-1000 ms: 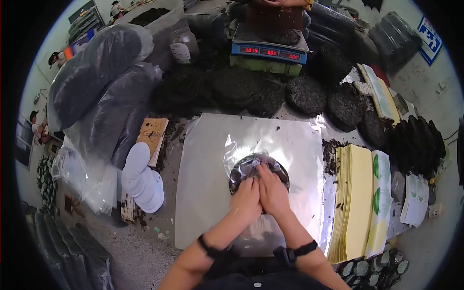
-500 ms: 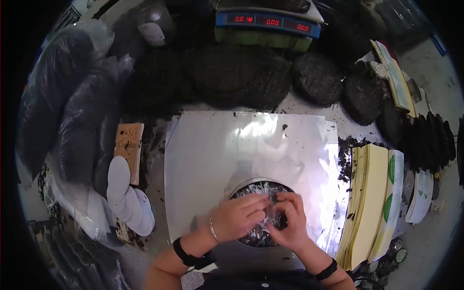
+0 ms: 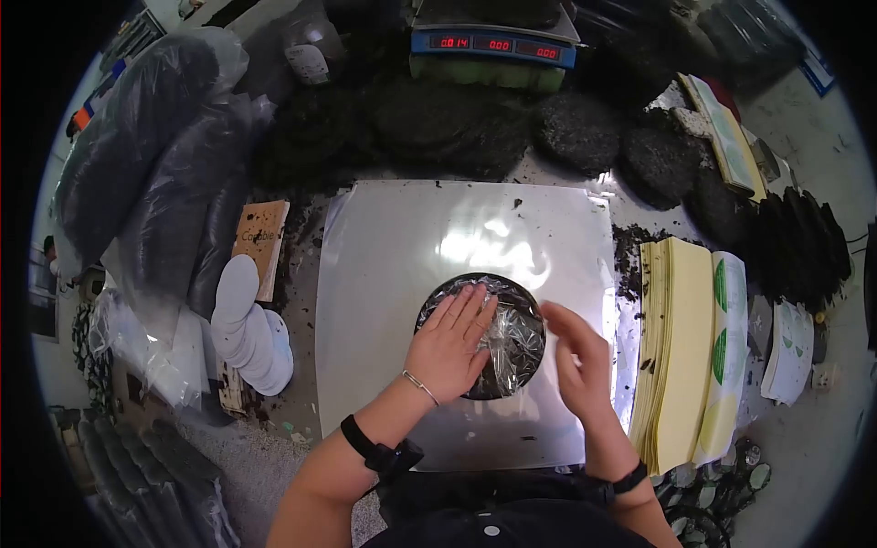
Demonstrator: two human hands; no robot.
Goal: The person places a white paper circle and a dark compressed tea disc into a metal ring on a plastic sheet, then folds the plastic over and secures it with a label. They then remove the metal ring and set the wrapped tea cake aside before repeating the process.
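A round, dark, shallow container [image 3: 493, 397] with a thin rim, its dark contents covered by crinkled clear plastic film [image 3: 517, 347], lies flat on a shiny silver-grey square sheet [image 3: 384, 247] on the worktop [image 3: 306, 352]. The container sits beneath the left grip [image 3: 449, 336] and just left of the right grip [image 3: 583, 365]. The left grip is open and flat, palm down, its extended fingers resting on the film over the container's left and upper part; it is not closed around anything. The right grip is partly open beside the container's right rim, forefinger bent and thumb apart, with nothing visible between them; whether a fingertip touches the rim, I cannot tell.

Left of the container, off the sheet, overlapping white paper discs [image 3: 248, 320] lie below a brown booklet [image 3: 260, 239] with dark print. Farther left are bulky, clear plastic bags of dark material [image 3: 146, 155]. Right of the container stands a row of upright pale-yellow paper sheets [image 3: 681, 347], with green-and-white printed packaging [image 3: 726, 338] beside it. Beyond the container, dark round compressed cakes [image 3: 575, 132] lie in front of a blue digital scale [image 3: 493, 46] with red digits.
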